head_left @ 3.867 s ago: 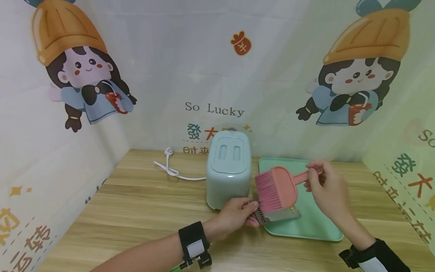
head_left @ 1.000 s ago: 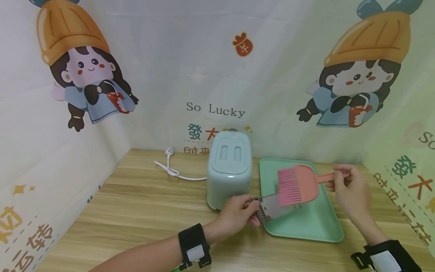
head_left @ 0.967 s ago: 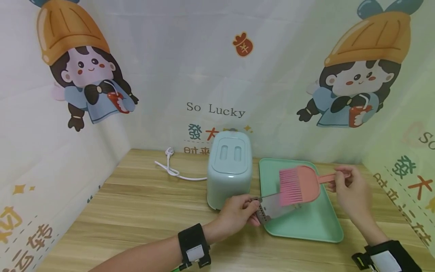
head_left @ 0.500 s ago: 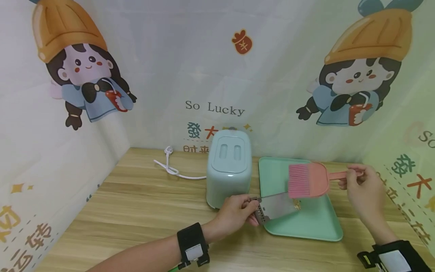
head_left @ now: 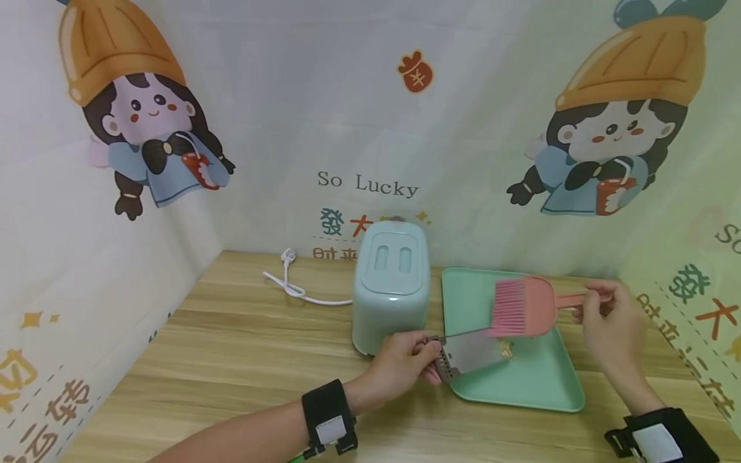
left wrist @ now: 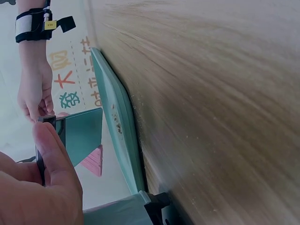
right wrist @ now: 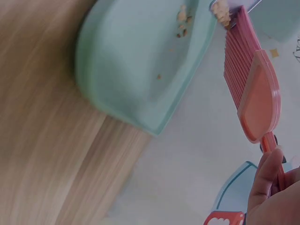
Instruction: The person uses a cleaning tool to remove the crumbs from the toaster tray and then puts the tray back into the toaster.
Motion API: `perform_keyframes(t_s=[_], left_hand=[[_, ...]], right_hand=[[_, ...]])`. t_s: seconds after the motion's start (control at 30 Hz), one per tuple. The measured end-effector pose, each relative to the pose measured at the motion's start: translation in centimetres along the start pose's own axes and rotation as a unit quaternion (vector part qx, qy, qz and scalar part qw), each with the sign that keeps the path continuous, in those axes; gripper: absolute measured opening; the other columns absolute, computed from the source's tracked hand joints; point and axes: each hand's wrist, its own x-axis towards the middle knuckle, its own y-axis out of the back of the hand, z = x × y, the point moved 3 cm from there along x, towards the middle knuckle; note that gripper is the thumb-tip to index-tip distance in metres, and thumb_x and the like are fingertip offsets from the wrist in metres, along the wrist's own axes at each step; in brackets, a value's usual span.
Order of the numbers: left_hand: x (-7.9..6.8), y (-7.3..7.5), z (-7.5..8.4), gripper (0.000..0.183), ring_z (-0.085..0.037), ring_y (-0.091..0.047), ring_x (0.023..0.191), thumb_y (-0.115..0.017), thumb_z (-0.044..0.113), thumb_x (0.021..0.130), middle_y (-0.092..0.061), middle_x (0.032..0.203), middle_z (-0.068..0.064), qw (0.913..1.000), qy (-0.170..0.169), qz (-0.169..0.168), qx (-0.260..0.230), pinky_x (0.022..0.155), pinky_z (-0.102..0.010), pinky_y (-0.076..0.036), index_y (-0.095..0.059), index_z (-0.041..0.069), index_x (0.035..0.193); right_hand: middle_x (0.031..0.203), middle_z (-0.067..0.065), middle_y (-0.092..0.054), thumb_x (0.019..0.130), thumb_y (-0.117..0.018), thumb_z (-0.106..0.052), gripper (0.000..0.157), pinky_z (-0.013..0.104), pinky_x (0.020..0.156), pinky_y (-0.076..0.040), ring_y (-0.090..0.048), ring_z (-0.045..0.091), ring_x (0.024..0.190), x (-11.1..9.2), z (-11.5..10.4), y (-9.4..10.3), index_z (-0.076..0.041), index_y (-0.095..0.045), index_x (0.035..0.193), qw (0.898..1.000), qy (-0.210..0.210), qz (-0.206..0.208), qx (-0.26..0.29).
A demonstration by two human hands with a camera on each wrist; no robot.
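My left hand [head_left: 405,360] pinches the dark slotted end of a flat metal crumb tray [head_left: 470,350]. The plate slants over a mint-green tray [head_left: 544,382], and a small heap of crumbs [head_left: 506,349] sits at its far end. Between thumb and fingers, my right hand [head_left: 615,325] grips the handle of a pink brush [head_left: 539,307]. In the right wrist view, the bristle tips of this brush [right wrist: 258,98] are right at the crumb heap [right wrist: 220,11]. Loose crumbs [right wrist: 182,18] lie on the green tray below.
A pale blue toaster [head_left: 390,283] stands close to the left hand, its white cord [head_left: 295,292] lying on the wooden table [head_left: 243,347]. Fine crumbs [left wrist: 186,137] dot the tabletop in the left wrist view. A printed cloth [head_left: 370,128] hangs behind.
Over the last seconds the brush has travelled right along the crumb tray to its far end, uncovering the crumbs. Since half a second ago it has shifted slightly left. The left hand stays put.
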Motion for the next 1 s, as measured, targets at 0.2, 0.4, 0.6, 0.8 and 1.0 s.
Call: perform_keyframes(t_s=[0.2,0.4,0.6,0.8,1.0], left_hand=[[0.0,-0.1,0.2,0.022,-0.021,-0.067,0.066,-0.052,0.011,0.099,-0.068,0.081,-0.008,1.0,-0.001,0.003,0.008,0.069,-0.043,-0.058,-0.062,-0.002,0.114],[0.1,-0.1,-0.1,0.022,-0.02,-0.066,0.066,-0.052,0.012,0.099,-0.068,0.08,-0.008,1.0,0.005,0.003,-0.002,0.069,-0.043,-0.058,-0.062,-0.001,0.113],[0.1,0.0,-0.2,0.022,-0.02,-0.066,0.066,-0.052,0.012,0.1,-0.068,0.081,-0.007,0.9999,0.007,0.01,-0.006,0.07,-0.044,-0.058,-0.062,-0.002,0.114],[0.3,0.1,-0.6,0.022,-0.019,-0.067,0.066,-0.053,0.013,0.1,-0.069,0.081,-0.006,0.9999,0.006,0.015,0.0,0.071,-0.045,-0.057,-0.062,-0.001,0.114],[1.5,0.1,-3.2,0.023,-0.017,-0.066,0.066,-0.054,0.019,0.099,-0.069,0.082,-0.002,0.9998,0.013,0.014,0.0,0.07,-0.043,-0.058,-0.063,0.005,0.116]], right_hand=[[0.074,0.013,-0.064,0.097,-0.047,-0.013,0.02,0.007,0.043,-0.043,-0.054,-0.008,0.051,0.0,0.9,1.1,0.0,-0.058,0.109,1.0,-0.013,0.015,-0.014],[0.07,0.009,-0.066,0.098,-0.046,-0.019,0.022,0.01,0.04,-0.043,-0.056,-0.005,0.05,0.5,0.2,1.0,-0.003,-0.058,0.109,0.999,-0.029,0.017,-0.025],[0.069,0.009,-0.065,0.097,-0.049,-0.014,0.018,0.012,0.037,-0.043,-0.056,-0.004,0.049,0.3,0.2,0.5,-0.002,-0.06,0.106,1.0,-0.02,0.003,-0.012],[0.065,0.003,-0.063,0.096,-0.048,-0.01,0.017,0.012,0.039,-0.046,-0.058,0.001,0.049,-0.9,0.7,1.3,-0.003,-0.06,0.106,0.999,-0.04,-0.016,-0.002],[0.061,-0.011,-0.061,0.097,-0.047,-0.013,0.019,0.014,0.036,-0.044,-0.059,0.001,0.048,-0.9,0.4,2.5,-0.002,-0.058,0.108,0.998,-0.059,-0.028,-0.023]])
